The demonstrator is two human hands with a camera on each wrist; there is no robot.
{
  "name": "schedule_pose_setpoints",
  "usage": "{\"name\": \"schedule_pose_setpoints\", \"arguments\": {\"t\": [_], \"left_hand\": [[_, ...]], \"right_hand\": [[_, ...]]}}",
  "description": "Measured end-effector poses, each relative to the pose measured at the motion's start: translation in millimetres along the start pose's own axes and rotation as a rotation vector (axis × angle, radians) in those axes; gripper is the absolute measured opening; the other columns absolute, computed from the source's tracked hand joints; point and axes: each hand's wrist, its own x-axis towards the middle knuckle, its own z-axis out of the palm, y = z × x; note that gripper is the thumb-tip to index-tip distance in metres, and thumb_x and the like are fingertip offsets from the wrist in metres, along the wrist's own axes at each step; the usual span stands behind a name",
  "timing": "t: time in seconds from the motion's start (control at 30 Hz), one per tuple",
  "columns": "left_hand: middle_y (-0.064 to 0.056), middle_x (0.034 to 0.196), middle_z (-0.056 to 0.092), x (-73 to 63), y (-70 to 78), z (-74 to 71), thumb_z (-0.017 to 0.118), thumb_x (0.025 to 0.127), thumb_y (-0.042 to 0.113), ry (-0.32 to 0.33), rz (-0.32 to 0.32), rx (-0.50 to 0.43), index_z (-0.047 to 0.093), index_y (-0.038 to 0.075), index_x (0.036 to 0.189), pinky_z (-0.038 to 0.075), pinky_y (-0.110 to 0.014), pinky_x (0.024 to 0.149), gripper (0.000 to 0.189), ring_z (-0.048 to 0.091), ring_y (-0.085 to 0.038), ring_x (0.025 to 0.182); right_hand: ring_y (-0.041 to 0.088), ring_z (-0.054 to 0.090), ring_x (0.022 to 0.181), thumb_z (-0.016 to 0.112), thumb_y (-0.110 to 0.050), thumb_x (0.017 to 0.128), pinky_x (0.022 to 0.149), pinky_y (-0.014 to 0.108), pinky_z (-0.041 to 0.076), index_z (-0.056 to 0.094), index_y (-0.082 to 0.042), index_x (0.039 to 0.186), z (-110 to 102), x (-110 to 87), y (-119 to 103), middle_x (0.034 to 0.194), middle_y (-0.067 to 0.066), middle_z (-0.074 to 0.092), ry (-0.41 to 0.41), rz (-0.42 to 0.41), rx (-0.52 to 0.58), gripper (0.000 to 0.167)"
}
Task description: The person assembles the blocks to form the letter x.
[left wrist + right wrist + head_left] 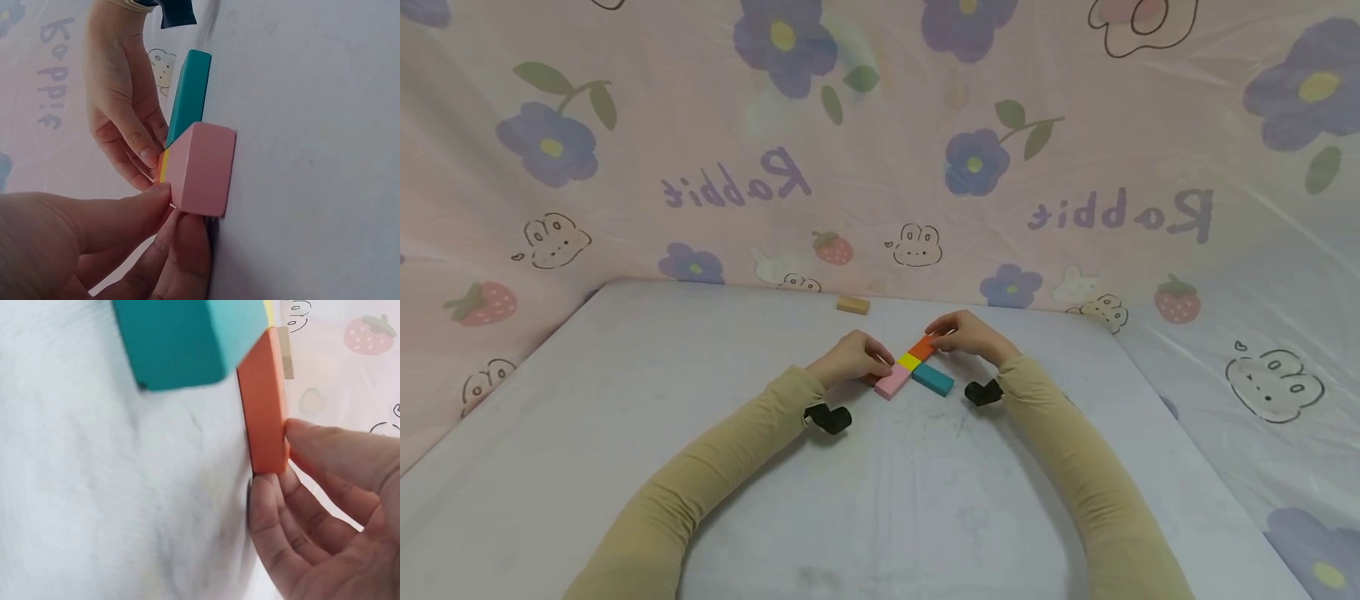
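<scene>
Flat coloured blocks lie together on the white surface. In the head view the yellow block (909, 362) sits between the pink block (892, 382) and the orange block (922, 347), all in a slanting line. From near the yellow one, the teal block (934, 379) points to the lower right. My left hand (852, 358) holds the pink block (209, 169) at its side, thumb at the upper edge and fingers low beside it. With thumb on top and fingers against the far end, my right hand (967, 335) pinches the orange block (262, 406).
A plain wood-coloured block (853, 306) lies farther back, near the patterned curtain (880, 167). Black wrist cameras (829, 418) hang under both sleeves, close to the white tabletop (880, 500).
</scene>
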Motion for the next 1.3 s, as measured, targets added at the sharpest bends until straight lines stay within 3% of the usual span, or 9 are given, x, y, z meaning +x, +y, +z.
{"name": "schedule_pose_setpoints", "arguments": {"t": [0.23, 0.4, 0.6, 0.73, 0.87, 1.0, 1.07, 1.3], "left_hand": [[-0.006, 0.094, 0.066, -3.3, 1.3, -3.2, 0.072, 0.086, 0.015, -0.014, 0.004, -0.024, 0.071, 0.005, 0.104, 0.052, -0.025, 0.069, 0.021, 0.061, -0.018, 0.075], [-0.009, 0.093, 0.068, -1.2, 0.0, -16.5, 0.071, 0.087, 0.018, -0.012, 0.013, -0.077, 0.070, 0.005, 0.107, 0.054, -0.028, 0.073, 0.024, 0.064, -0.020, 0.079], [-0.010, 0.105, 0.065, 5.7, -5.2, -43.7, 0.074, 0.085, 0.020, 0.025, 0.107, -0.109, 0.065, 0.000, 0.116, 0.054, -0.033, 0.079, 0.037, 0.065, -0.026, 0.089], [-0.010, 0.110, 0.063, 9.2, -12.5, -59.6, 0.075, 0.083, 0.019, 0.083, 0.178, -0.087, 0.062, -0.001, 0.122, 0.053, -0.032, 0.081, 0.045, 0.062, -0.024, 0.095], [-0.011, 0.109, 0.065, 13.8, -21.9, -69.7, 0.076, 0.082, 0.018, 0.146, 0.250, -0.050, 0.062, -0.001, 0.122, 0.050, -0.032, 0.084, 0.046, 0.060, -0.023, 0.100], [-0.012, 0.110, 0.065, 21.3, -33.7, -74.8, 0.079, 0.080, 0.020, 0.183, 0.295, -0.024, 0.063, 0.001, 0.120, 0.048, -0.035, 0.087, 0.048, 0.060, -0.025, 0.102], [-0.012, 0.113, 0.064, 24.2, -38.4, -76.8, 0.081, 0.078, 0.022, 0.189, 0.306, -0.004, 0.063, 0.002, 0.120, 0.047, -0.037, 0.089, 0.050, 0.059, -0.026, 0.104], [-0.015, 0.126, 0.058, 28.2, -44.9, -84.0, 0.084, 0.074, 0.020, 0.152, 0.349, 0.049, 0.057, 0.001, 0.128, 0.040, -0.040, 0.100, 0.063, 0.052, -0.030, 0.117]], "right_hand": [[0.022, 0.059, 0.087, 0.066, -0.013, 0.091, 0.079, 0.030, 0.051, 0.062, 0.000, 0.122, 2.1, 1.1, 1.7, 0.113, 0.015, 0.062, 0.021, 0.006, 0.001, 0.034], [0.023, 0.060, 0.087, 0.065, -0.016, 0.091, 0.078, 0.030, 0.050, 0.062, -0.001, 0.122, 0.9, -1.1, 1.7, 0.110, 0.014, 0.063, 0.021, 0.002, 0.002, 0.034], [0.027, 0.061, 0.093, 0.065, -0.016, 0.092, 0.084, 0.036, 0.050, 0.061, 0.000, 0.123, -0.4, -2.4, 2.0, 0.111, 0.016, 0.064, 0.011, -0.002, 0.049, 0.035], [0.033, 0.060, 0.099, 0.064, -0.015, 0.092, 0.090, 0.042, 0.048, 0.058, 0.002, 0.126, -0.1, -2.8, 3.1, 0.115, 0.020, 0.062, -0.005, 0.002, 0.074, 0.038], [0.041, 0.057, 0.105, 0.062, -0.010, 0.093, 0.094, 0.049, 0.044, 0.054, 0.007, 0.127, -0.5, -7.5, -1.7, 0.119, 0.026, 0.059, -0.025, 0.007, 0.118, 0.040], [0.045, 0.054, 0.106, 0.060, -0.008, 0.093, 0.095, 0.052, 0.042, 0.052, 0.010, 0.128, -1.0, -22.3, -21.0, 0.120, 0.029, 0.057, -0.035, 0.008, 0.106, 0.039], [0.043, 0.055, 0.104, 0.061, -0.011, 0.094, 0.094, 0.050, 0.044, 0.054, 0.009, 0.127, -0.6, -25.3, -23.7, 0.120, 0.027, 0.058, -0.027, 0.006, 0.080, 0.039], [0.025, 0.060, 0.093, 0.066, -0.019, 0.091, 0.085, 0.036, 0.049, 0.061, -0.002, 0.123, 0.7, -3.1, 5.2, 0.114, 0.015, 0.064, 0.017, 0.008, 0.037, 0.036]]}}
